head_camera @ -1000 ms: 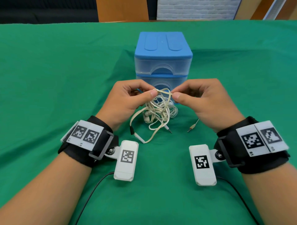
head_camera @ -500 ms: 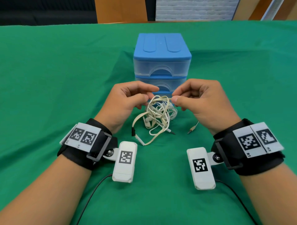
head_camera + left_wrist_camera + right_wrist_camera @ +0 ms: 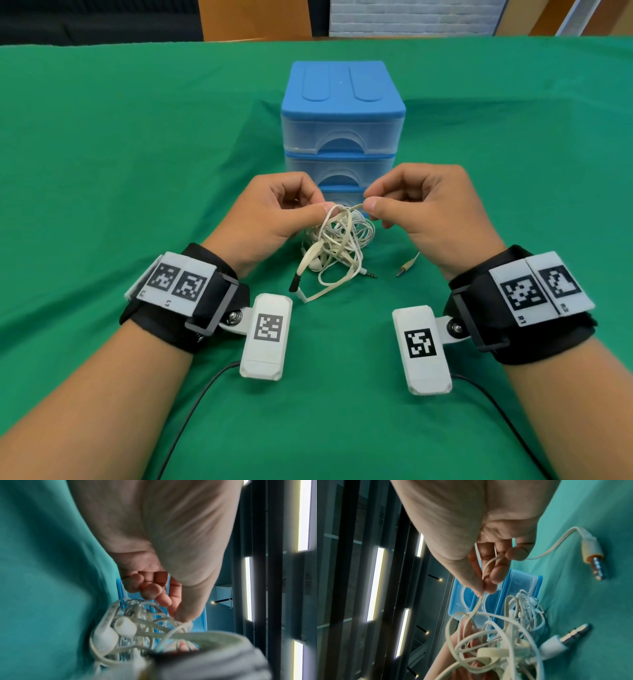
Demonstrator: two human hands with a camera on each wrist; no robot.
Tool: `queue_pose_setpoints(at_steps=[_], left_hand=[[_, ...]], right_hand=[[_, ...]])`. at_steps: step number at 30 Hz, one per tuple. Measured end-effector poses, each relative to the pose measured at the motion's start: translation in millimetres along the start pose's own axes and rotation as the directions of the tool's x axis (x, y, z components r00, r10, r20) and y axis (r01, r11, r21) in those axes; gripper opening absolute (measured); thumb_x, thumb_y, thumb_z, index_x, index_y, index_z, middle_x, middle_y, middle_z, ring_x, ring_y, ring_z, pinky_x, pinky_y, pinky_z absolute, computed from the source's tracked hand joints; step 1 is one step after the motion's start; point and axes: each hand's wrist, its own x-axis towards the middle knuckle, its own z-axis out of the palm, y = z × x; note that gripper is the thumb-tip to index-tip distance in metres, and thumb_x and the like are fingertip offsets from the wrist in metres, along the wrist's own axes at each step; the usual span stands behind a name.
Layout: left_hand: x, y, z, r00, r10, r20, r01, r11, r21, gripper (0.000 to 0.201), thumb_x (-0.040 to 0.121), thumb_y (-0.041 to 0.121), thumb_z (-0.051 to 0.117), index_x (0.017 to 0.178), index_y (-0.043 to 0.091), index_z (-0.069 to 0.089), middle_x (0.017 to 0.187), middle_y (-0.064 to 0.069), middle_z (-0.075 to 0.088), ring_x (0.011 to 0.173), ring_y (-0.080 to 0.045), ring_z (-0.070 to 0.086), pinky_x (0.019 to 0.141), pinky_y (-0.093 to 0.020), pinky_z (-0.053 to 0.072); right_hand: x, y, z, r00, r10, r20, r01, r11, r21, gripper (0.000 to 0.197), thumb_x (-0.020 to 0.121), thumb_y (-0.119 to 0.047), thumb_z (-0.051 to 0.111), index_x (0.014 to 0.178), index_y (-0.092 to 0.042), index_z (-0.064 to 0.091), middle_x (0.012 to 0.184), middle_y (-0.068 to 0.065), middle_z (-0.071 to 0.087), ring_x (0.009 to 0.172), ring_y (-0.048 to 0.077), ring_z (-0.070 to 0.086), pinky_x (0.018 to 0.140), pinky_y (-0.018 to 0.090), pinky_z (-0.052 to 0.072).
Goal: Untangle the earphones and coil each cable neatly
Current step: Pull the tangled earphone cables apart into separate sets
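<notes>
— Earphones: where's the tangle?
— On the green cloth, before the blue drawers, hanging between both hands.
— Grips?
— Left hand pinches loops at its top; right hand pinches one cream strand running sideways toward it, so pulling rightward seems best.

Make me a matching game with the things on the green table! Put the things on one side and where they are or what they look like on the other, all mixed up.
Things:
1. drawer box
2. tangled earphones
3. beige plug
4. right hand

Clues:
A. lying alone on the green cloth, beside the tangle
B. blue top, see-through drawers
C. pinching one beige cable
D. a messy bundle between both hands

Pairs: 1-B, 2-D, 3-A, 4-C
</notes>
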Motion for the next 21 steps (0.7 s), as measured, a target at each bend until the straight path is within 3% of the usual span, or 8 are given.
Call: queue_pose_setpoints(at_steps=[4, 6, 11, 15, 18, 21], left_hand=[[-1.5, -0.6, -1.0, 0.999, -0.029, 0.026, 0.029, 1.000, 0.002, 0.013, 0.091, 0.003, 0.067, 0.079, -0.002, 0.068, 0.061, 0.003, 0.063, 0.052, -0.005, 0.045, 0.050, -0.014, 0.036], [-1.7, -0.2, -2.1, 0.999, -0.021, 0.045, 0.022, 1.000, -0.012, 0.008, 0.090, 0.001, 0.067, 0.084, 0.001, 0.073, 0.064, 0.004, 0.067, 0.054, -0.003, 0.049, 0.051, -0.012, 0.037], [-5.7, 4.0, -2.2, 0.994, 0.024, 0.110, -0.021, 0.999, -0.030, 0.019, 0.085, 0.000, 0.071, 0.104, -0.002, 0.073, 0.079, -0.001, 0.075, 0.066, -0.003, 0.063, 0.064, -0.012, 0.047], [-8.2, 5.5, -5.6, 0.989, 0.049, 0.142, -0.043, 0.998, -0.049, 0.028, 0.080, 0.006, 0.076, 0.107, -0.001, 0.073, 0.085, -0.019, 0.074, 0.077, -0.016, 0.067, 0.079, -0.025, 0.054], [-7.0, 6.3, -5.4, 0.987, 0.039, 0.156, -0.033, 0.999, -0.041, 0.021, 0.087, -0.007, 0.066, 0.104, 0.003, 0.073, 0.082, -0.014, 0.075, 0.070, -0.011, 0.066, 0.070, -0.020, 0.051], [-4.2, 5.3, -6.7, 0.991, 0.028, 0.134, -0.024, 0.999, -0.036, 0.040, 0.074, -0.007, 0.048, 0.100, 0.009, 0.074, 0.079, -0.007, 0.076, 0.064, -0.015, 0.060, 0.060, -0.027, 0.036]], right_hand=[[-1.5, 1.3, -0.6, 0.999, 0.023, 0.045, -0.022, 0.999, -0.040, 0.009, 0.079, -0.003, 0.081, 0.077, -0.007, 0.073, 0.069, 0.009, 0.068, 0.062, 0.015, 0.056, 0.064, 0.031, 0.048], [-2.6, -1.4, 0.4, 0.996, 0.019, 0.092, -0.016, 0.999, -0.031, 0.009, 0.079, -0.004, 0.081, 0.078, -0.008, 0.073, 0.071, 0.013, 0.069, 0.065, 0.015, 0.057, 0.066, 0.033, 0.050], [-3.4, -5.2, 6.1, 0.988, 0.001, 0.155, -0.001, 1.000, -0.003, 0.010, 0.080, -0.001, 0.081, 0.085, -0.004, 0.073, 0.075, 0.018, 0.071, 0.067, 0.017, 0.062, 0.069, 0.031, 0.052], [-1.7, -2.7, 6.0, 0.996, 0.017, 0.091, -0.019, 1.000, 0.016, 0.012, 0.078, -0.001, 0.081, 0.085, -0.005, 0.071, 0.075, 0.023, 0.070, 0.066, 0.019, 0.061, 0.068, 0.032, 0.051], [-1.2, -2.6, 6.3, 0.996, 0.014, 0.093, -0.015, 1.000, 0.013, 0.017, 0.073, 0.003, 0.073, 0.076, -0.013, 0.069, 0.063, 0.006, 0.064, 0.061, 0.015, 0.055, 0.064, 0.030, 0.046], [-2.0, -4.9, 6.6, 0.995, 0.019, 0.098, -0.024, 0.999, 0.046, 0.026, 0.075, 0.012, 0.065, 0.074, -0.014, 0.066, 0.057, -0.004, 0.058, 0.054, 0.007, 0.050, 0.057, 0.018, 0.041]])
